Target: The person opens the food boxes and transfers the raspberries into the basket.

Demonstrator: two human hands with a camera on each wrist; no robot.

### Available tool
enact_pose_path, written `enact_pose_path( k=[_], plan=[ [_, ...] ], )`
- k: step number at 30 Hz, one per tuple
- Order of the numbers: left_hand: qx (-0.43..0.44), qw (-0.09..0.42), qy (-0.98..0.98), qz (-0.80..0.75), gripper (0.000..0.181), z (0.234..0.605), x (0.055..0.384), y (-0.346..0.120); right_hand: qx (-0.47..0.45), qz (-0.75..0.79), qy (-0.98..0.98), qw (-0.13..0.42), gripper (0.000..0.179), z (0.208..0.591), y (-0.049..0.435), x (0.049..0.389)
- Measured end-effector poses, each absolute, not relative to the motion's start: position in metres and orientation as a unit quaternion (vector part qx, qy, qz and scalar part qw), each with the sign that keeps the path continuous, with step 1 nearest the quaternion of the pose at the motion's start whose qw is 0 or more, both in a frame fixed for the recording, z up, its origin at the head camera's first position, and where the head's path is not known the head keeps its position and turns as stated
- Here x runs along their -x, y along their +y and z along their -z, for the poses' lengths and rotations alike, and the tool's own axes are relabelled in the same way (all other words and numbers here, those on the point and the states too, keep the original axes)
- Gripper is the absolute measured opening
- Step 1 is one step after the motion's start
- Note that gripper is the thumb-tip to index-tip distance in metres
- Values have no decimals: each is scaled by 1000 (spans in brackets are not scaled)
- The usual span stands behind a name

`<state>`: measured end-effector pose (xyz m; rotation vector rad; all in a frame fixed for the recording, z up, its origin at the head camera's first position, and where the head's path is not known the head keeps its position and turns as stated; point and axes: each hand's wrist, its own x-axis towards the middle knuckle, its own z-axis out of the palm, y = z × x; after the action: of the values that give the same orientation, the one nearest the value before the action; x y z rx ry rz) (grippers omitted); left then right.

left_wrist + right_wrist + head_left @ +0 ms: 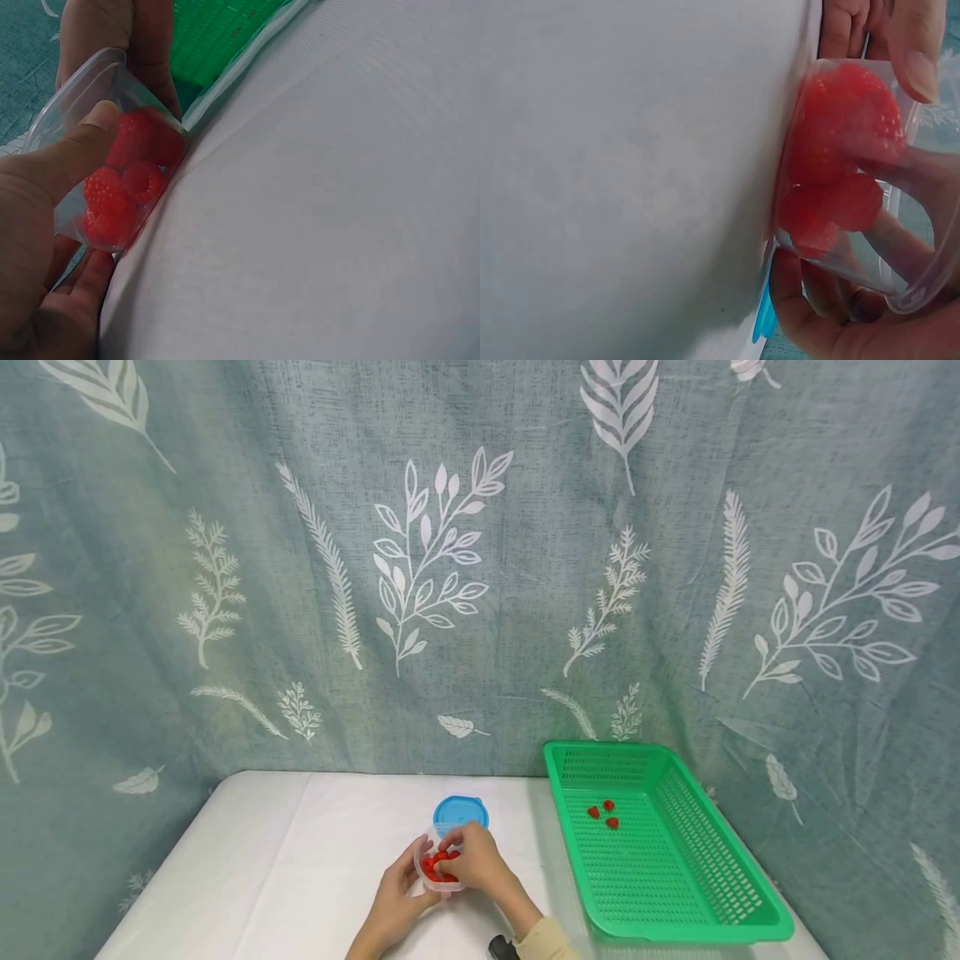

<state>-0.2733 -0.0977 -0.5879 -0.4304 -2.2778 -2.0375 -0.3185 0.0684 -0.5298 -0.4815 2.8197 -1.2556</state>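
Red raspberries (pixel 831 214) lie heaped in a small clear plastic tub (pixel 444 886) on the white table. Holding the tub from its left side is my left hand (pixel 397 900), its thumb laid along the wall in the left wrist view and its fingers by the base. My right hand (pixel 482 862) reaches in from the right. In the right wrist view its thumb and a finger close on a raspberry inside the tub, while its other fingers curl outside the wall. The thumb tip partly disappears among the berries.
Just behind the tub lies a blue round lid (pixel 461 808). To the right stands a green perforated basket (pixel 667 932) with raspberries (pixel 612 823) in its far part. A patterned curtain (pixel 465 710) hangs behind the table. Something dark (pixel 502 947) sits at the right wrist.
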Motion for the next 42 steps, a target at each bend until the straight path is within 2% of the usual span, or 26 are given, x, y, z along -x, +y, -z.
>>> enact_pose_path(
  k=[10,24,34,42],
  plan=[
    [155,34,-740,654,90,589,274,-98,169,390,905,16,11,528,72,320],
    [146,31,-744,651,91,589,274,-98,162,394,904,-21,8,528,66,317],
    [138,35,-749,647,90,587,273,-99,167,399,902,-15,4,529,68,318],
    [132,30,-753,644,91,586,273,-98,165,333,928,-25,6,522,64,317]
  ],
)
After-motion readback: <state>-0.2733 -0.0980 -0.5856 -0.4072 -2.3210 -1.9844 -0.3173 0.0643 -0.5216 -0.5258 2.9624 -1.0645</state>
